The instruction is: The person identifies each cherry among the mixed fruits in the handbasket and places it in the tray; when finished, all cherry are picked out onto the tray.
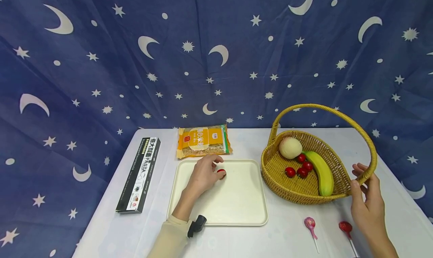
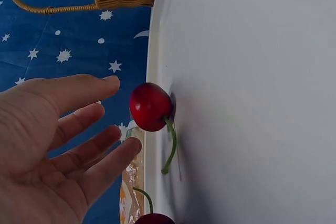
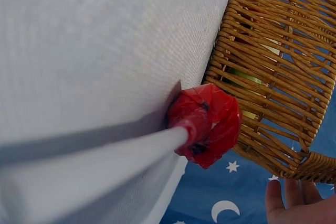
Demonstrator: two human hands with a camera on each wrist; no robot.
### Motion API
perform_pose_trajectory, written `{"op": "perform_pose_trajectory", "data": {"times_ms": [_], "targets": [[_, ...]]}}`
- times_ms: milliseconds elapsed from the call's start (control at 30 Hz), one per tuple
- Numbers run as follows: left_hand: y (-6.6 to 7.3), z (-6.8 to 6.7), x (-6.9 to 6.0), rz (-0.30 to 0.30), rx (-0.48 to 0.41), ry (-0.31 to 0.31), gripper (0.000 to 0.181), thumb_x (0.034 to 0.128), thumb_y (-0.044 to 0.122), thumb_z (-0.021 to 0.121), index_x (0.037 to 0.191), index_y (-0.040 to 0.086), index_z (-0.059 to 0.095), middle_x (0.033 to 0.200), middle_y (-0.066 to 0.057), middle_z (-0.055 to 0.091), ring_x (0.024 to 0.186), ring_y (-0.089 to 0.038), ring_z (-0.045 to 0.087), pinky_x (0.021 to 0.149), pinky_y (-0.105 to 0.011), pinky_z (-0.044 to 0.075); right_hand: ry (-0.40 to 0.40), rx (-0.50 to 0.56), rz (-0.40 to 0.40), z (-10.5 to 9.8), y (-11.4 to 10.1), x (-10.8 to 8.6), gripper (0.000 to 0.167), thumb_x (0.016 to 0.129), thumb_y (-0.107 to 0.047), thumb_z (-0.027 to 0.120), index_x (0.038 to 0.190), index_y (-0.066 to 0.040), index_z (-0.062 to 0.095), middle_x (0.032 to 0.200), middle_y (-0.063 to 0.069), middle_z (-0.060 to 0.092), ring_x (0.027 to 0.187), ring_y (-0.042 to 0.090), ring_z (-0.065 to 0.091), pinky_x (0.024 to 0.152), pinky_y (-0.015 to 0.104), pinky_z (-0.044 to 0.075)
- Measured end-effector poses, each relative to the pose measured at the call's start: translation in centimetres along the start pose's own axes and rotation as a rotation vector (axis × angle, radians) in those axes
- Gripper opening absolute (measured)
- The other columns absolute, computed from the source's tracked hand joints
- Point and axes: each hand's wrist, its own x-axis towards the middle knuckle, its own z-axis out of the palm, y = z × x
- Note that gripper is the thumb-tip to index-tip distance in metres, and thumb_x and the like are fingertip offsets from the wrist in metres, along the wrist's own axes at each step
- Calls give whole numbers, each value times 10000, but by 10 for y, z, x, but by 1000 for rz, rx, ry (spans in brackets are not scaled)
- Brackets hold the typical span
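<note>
My left hand (image 1: 203,174) is over the cream tray (image 1: 240,213), fingers loosely bent around a red cherry (image 1: 221,171). In the left wrist view a gap shows between the fingertips and this stemmed cherry (image 2: 150,107); a second cherry (image 2: 155,219) shows partly at the lower edge. With thumb in front and fingers behind, my right hand (image 1: 370,198) grips the wicker basket (image 1: 287,190) where the handle meets its right end. Inside the basket lie a banana (image 1: 319,173), several cherries (image 1: 302,172) and a pale round fruit (image 1: 290,148).
Behind the tray lies an orange-yellow food packet (image 1: 204,141). A black-and-white pasta box (image 1: 138,175) lies to the left. In front of the basket are a pink lollipop (image 1: 309,223) and a red lollipop (image 1: 345,227). A blue star-patterned cloth (image 1: 216,92) hangs behind the table.
</note>
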Motion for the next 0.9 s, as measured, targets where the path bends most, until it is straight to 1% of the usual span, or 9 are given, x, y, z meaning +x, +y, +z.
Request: {"op": "perform_pose_trajectory", "data": {"times_ms": [133,200,333,500,567,700,800,900], "targets": [[7,0,1,29,-57,-8,315,895,171,834,1188,98,745,1222,-117,736,1040,-290,726,899,-420,610,-4,-5,8,-1,0,0,518,1134,-124,448,1625,-274,381,1615,-83,511,1374,-137,427,1126,-1,303],[11,0,2,41,-88,-17,317,906,160,832,1200,82,742,1234,-132,727,1073,-306,723,920,-414,630,-6,-13,14,-1,-1,1,518,1135,-131,448,1625,-283,377,1616,-98,506,1378,-139,424,1124,-4,302],[19,3,6,77,-140,-28,316,916,134,834,1208,60,739,1237,-151,719,1123,-324,714,931,-399,650,-6,-15,9,-1,-1,0,516,1135,-127,445,1625,-276,379,1618,-83,507,1377,-140,421,1119,-14,299],[30,7,12,124,-166,-17,303,911,119,838,1192,59,742,1231,-156,723,1128,-316,708,973,-380,639,-5,-15,1,-1,-2,0,514,1134,-125,448,1621,-274,383,1606,-129,508,1378,-139,426,1128,-6,302],[35,8,14,150,-177,-17,297,912,116,836,1190,67,742,1231,-143,730,1127,-302,706,978,-355,636,-4,-9,-6,-1,0,0,514,1132,-116,449,1622,-260,386,1602,-125,510,1375,-137,427,1126,-11,300],[48,13,17,194,-211,-37,291,923,108,825,1201,89,741,1227,-117,734,1147,-315,700,985,-318,632,-2,-5,-12,-1,1,0,515,1131,-109,447,1622,-252,388,1601,-121,510,1372,-137,423,1119,-19,297],[58,19,19,220,-216,-54,294,934,116,816,1218,96,741,1230,-103,726,1164,-323,693,993,-306,627,-4,-10,-12,-1,1,1,516,1131,-110,451,1622,-256,389,1594,-142,509,1367,-142,420,1108,-22,300],[67,24,21,242,-212,-66,284,946,121,805,1223,104,741,1233,-93,712,1164,-290,681,1000,-277,617,-4,-15,-11,-2,1,1,515,1130,-115,457,1619,-262,394,1588,-154,510,1364,-143,419,1103,-21,304]]}}
